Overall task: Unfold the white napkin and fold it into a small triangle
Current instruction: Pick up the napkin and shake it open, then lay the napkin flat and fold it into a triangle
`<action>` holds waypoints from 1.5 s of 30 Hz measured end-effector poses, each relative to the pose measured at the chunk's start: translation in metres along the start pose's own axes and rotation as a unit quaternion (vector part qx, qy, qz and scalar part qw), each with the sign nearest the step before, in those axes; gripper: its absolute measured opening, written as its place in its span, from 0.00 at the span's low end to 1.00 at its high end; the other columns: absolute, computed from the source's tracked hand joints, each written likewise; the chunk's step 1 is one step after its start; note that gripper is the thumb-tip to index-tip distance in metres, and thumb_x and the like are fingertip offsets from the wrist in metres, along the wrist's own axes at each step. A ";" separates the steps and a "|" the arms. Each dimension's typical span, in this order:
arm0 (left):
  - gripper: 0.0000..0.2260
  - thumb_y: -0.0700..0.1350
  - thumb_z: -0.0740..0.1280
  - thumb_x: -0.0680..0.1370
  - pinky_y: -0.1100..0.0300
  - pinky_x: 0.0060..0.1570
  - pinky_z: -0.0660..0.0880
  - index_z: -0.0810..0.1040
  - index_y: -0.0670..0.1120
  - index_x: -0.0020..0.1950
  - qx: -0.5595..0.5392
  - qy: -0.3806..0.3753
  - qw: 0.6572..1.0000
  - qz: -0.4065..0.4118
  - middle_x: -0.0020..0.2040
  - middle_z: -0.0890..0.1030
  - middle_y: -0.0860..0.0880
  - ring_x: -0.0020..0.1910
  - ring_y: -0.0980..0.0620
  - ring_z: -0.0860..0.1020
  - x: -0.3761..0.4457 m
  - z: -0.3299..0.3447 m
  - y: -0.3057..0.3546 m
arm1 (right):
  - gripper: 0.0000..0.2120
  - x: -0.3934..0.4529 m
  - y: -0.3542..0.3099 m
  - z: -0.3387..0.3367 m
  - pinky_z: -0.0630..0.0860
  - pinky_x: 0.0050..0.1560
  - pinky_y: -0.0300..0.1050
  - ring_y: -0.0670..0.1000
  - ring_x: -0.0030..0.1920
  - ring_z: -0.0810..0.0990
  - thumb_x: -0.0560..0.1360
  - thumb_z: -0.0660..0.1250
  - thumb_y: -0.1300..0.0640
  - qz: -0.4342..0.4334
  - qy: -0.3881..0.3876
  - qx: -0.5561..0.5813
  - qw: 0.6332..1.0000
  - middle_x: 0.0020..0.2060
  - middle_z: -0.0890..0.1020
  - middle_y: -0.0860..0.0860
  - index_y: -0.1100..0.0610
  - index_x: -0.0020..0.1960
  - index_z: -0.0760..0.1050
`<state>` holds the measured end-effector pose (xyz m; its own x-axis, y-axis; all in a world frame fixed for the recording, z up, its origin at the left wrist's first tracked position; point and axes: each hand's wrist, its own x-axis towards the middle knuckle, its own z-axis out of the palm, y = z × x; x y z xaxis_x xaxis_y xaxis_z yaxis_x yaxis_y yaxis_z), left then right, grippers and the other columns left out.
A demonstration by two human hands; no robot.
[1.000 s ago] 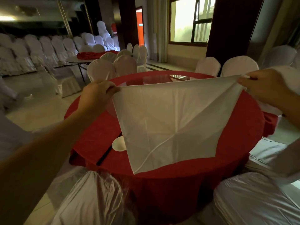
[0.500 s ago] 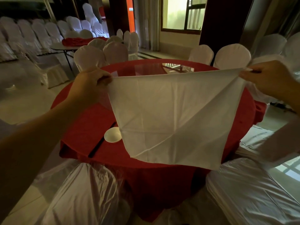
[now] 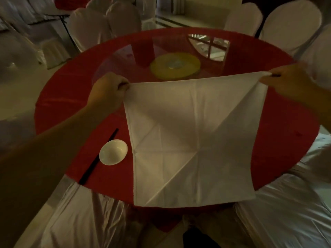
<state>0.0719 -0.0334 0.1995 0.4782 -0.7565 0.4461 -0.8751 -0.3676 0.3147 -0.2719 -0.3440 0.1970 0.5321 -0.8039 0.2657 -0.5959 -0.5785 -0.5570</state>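
Observation:
The white napkin [image 3: 193, 140] is fully unfolded into a square with crease lines across it. It is stretched over the near part of the round red table [image 3: 71, 90], its lower edge reaching past the table's near rim. My left hand [image 3: 107, 90] pinches the napkin's far left corner. My right hand [image 3: 288, 81] pinches the far right corner. Both hands are held wide apart, keeping the top edge taut.
A small white bowl [image 3: 113, 152] and black chopsticks [image 3: 98, 157] lie left of the napkin. A glass turntable with a yellow hub [image 3: 175, 67] fills the table's middle. White-covered chairs [image 3: 290, 20] ring the table, two close at the near side.
The view has tilted down toward the table. The napkin, earlier hanging upright between my hands, has come lower and now spreads over the near part of the table.

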 end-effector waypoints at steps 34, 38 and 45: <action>0.26 0.50 0.54 0.77 0.35 0.66 0.63 0.67 0.36 0.70 0.062 -0.308 0.949 -0.021 0.71 0.68 0.37 0.71 0.36 0.64 -0.170 0.278 0.088 | 0.20 -0.163 -0.019 0.292 0.61 0.73 0.51 0.51 0.74 0.62 0.80 0.58 0.60 -0.031 -0.249 0.117 0.961 0.72 0.69 0.55 0.61 0.71 0.67; 0.28 0.53 0.53 0.78 0.40 0.71 0.58 0.61 0.39 0.74 0.091 -0.299 0.950 -0.008 0.74 0.62 0.40 0.74 0.40 0.58 -0.179 0.281 0.078 | 0.21 -0.171 0.000 0.295 0.58 0.74 0.56 0.55 0.74 0.62 0.81 0.56 0.54 -0.117 -0.238 0.026 0.964 0.71 0.70 0.57 0.62 0.71 0.68; 0.28 0.57 0.47 0.80 0.48 0.74 0.44 0.53 0.45 0.77 0.084 -0.283 0.951 -0.087 0.78 0.53 0.48 0.76 0.51 0.48 -0.185 0.277 0.058 | 0.30 -0.162 0.063 0.270 0.53 0.73 0.60 0.57 0.76 0.56 0.79 0.49 0.40 -0.067 -0.225 -0.192 0.953 0.74 0.65 0.56 0.57 0.74 0.60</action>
<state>-0.0872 -0.0645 -0.0965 0.5421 -0.8287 -0.1391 -0.8084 -0.5595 0.1826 -0.2333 -0.2129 -0.0935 0.7718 -0.6284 -0.0975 -0.6343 -0.7496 -0.1893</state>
